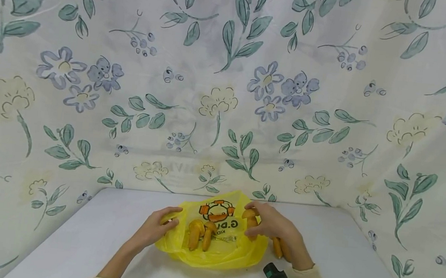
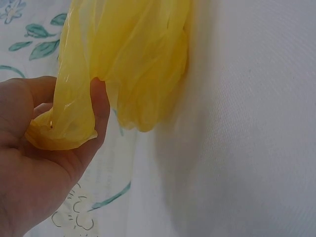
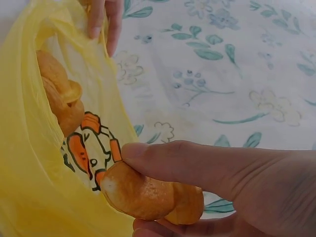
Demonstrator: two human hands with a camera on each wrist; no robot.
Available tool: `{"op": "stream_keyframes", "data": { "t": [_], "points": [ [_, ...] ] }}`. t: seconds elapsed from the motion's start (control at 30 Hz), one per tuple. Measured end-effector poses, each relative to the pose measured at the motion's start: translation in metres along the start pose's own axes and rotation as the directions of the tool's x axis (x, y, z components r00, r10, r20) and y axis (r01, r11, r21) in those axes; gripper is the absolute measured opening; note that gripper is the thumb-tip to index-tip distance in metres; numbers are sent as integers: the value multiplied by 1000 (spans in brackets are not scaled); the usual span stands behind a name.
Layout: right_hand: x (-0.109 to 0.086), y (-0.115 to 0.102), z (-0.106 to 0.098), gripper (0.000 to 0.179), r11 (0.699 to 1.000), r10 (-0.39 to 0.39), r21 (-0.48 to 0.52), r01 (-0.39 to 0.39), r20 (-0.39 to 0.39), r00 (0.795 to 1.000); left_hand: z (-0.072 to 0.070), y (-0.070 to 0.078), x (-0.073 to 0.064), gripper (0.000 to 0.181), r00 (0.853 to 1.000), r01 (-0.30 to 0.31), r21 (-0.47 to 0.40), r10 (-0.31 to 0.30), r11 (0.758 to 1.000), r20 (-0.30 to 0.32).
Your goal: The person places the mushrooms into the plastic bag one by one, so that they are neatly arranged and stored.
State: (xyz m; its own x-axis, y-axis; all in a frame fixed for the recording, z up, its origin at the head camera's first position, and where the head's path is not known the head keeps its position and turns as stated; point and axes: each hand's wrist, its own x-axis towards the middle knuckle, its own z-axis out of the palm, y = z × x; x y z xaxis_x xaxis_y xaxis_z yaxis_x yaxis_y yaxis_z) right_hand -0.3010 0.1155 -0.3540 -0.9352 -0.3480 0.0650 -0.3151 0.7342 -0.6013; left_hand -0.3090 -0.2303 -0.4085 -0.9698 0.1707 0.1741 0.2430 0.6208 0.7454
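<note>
While the left hand's (image 1: 155,226) loosely curled grip holds the yellow bag (image 1: 215,260), partly legible as "G.D", the right hand's (image 1: 276,224) grip pinches a mushroom (image 3: 143,192).

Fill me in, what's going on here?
A person is working with both hands at a yellow bag on a white table. The left hand holds one side of the bag, while the right hand holds a mushroom at its opening. Two mushrooms lie inside the bag, and more mushrooms lie on the table beside it, partly hidden.
</note>
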Motion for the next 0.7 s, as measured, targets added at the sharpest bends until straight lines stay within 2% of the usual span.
{"op": "stream_keyframes", "data": {
  "t": [0.33,0.7],
  "points": [
    [3,-4,8,60,1000,13,-19,-13,11,1000,0,-1,1,37,1000,-22,1,22,1000,-5],
    [7,-7,12,61,999,-15,-34,16,23,1000,0,-2,1,38,1000,-12,-6,12,1000,-1]
  ]
}}
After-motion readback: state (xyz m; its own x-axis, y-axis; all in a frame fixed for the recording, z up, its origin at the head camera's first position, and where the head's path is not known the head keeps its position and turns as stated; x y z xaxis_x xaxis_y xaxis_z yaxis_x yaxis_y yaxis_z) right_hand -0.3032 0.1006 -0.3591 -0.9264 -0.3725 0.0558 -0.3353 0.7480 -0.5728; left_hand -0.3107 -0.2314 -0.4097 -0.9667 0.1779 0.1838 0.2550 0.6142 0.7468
